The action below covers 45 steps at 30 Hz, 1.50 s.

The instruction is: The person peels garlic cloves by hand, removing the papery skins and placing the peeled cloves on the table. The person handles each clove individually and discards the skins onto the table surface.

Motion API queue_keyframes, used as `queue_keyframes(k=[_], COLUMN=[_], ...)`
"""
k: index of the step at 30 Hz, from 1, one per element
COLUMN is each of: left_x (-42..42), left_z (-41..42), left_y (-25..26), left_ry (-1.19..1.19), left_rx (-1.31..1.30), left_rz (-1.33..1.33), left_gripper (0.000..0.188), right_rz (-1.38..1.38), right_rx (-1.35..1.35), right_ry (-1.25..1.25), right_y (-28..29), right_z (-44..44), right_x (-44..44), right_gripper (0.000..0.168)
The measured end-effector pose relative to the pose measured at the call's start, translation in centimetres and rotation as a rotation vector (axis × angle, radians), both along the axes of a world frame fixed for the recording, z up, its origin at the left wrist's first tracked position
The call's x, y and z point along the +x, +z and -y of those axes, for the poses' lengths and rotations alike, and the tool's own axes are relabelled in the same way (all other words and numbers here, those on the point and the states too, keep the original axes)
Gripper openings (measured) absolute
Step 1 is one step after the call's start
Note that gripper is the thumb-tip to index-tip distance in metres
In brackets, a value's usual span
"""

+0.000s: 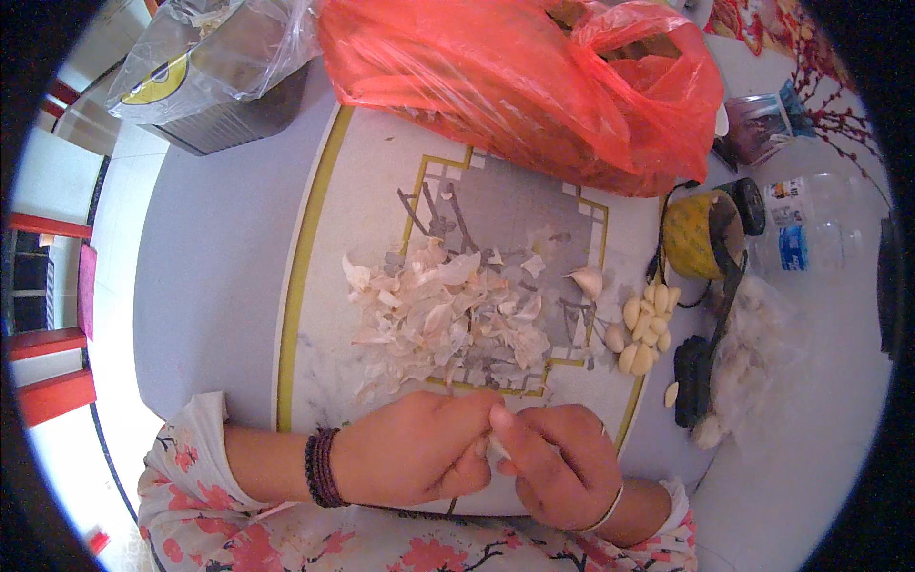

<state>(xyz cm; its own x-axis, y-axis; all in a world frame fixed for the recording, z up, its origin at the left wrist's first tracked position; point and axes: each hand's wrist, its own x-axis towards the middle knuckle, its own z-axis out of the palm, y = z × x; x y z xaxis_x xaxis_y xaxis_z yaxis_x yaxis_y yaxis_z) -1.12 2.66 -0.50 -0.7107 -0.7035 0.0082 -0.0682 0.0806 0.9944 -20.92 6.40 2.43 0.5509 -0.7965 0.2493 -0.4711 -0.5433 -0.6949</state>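
Observation:
My left hand [418,450], with a dark bead bracelet at the wrist, meets my right hand [572,465] at the table's near edge. Between their fingertips both pinch a small whitish garlic clove [496,449], mostly covered by the fingers. Just beyond the hands spreads a heap of dry garlic skins [450,307]. To its right lies an unpeeled garlic clove [589,281]. Several peeled garlic cloves [649,322] are gathered farther right, with a pinkish clove [615,337] beside them. A single peeled clove [672,394] lies apart, nearer me.
A red plastic bag [515,86] fills the far side. A bag-lined dark bin [229,118] stands far left. On the right are a tape roll [697,236], a clear bottle [808,222], a black strapped object [692,379] and a clear bag of garlic [754,343].

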Motion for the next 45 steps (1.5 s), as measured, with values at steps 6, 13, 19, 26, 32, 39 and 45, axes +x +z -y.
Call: queue_keyframes(k=[6,13,19,26,32,39,45], left_x=[0.2,0.6,0.7,-0.1,0.5,0.7,0.8], left_z=[-0.1,1.4,1.9,1.8,2.0,2.1,2.3], left_y=[0.4,0.8,0.5,1.2,0.4,0.3,0.5], left_ry=[-0.010,-0.015,0.124,0.366,0.291,0.382,0.535], left_rx=[0.139,0.020,-0.288,-0.363,-0.537,-0.575,-0.394], left_rz=[-0.110,-0.021,0.009,-0.041,-0.074,-0.006,0.049], left_gripper=[0.007,0.011,0.015,0.017,0.022,0.024,0.025], right_rz=[-0.007,0.064,0.208,0.314,0.231,0.244,0.260], right_rx=[0.009,0.123,0.270,0.249,0.279,0.286,0.222], right_ry=[-0.102,-0.302,-0.299,-0.359,-0.336,-0.301,-0.320], right_y=[0.1,-0.3,-0.4,-0.4,-0.7,-0.9,-0.7], right_z=[-0.1,0.4,0.7,0.8,0.6,0.5,0.6], right_x=[0.0,0.6,0.0,0.4,0.3,0.4,-0.1], right_gripper=[0.044,0.034,0.034,0.034,0.038,0.041,0.038])
